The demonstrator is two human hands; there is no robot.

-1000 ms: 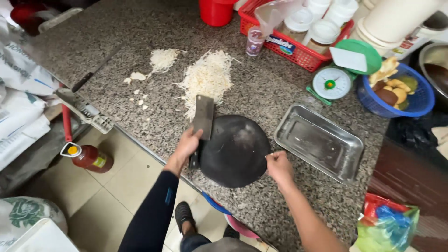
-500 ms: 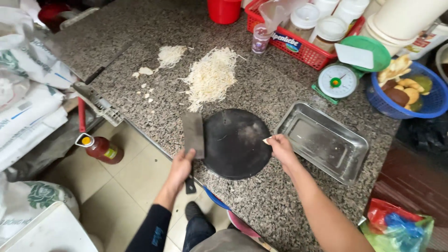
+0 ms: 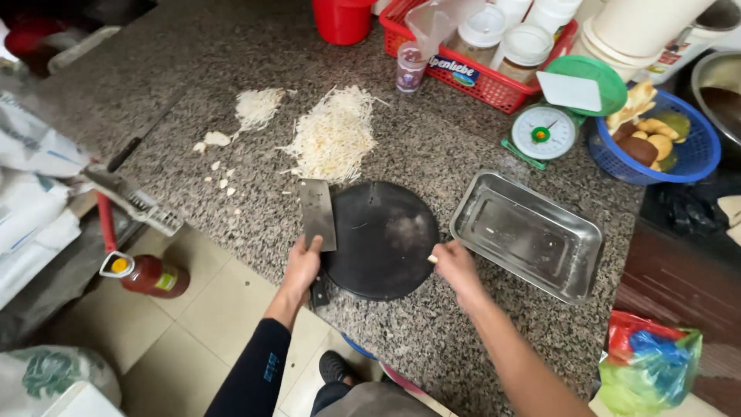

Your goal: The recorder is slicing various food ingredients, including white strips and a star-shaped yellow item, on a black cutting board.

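Observation:
My left hand (image 3: 299, 266) grips the handle of a cleaver (image 3: 317, 213), whose flat blade lies along the left rim of a round black chopping board (image 3: 383, 239) on the granite counter. At the board's right edge my right hand (image 3: 455, 266) pinches a small pale piece between its fingertips. Beyond the board lies a heap of shredded pale vegetable (image 3: 333, 133), with a smaller heap (image 3: 258, 106) and scattered bits to its left.
An empty metal tray (image 3: 526, 235) sits right of the board. Behind it are a small kitchen scale (image 3: 543, 133), a blue basket of vegetables (image 3: 654, 143), a red basket with jars (image 3: 494, 54) and a red bucket (image 3: 342, 19). A red bottle (image 3: 147, 274) stands on the floor.
The view has shifted closer. My left hand slid down to the cleaver's handle, and my right hand moved from the board's near rim to its right edge, now pinching a small pale piece.

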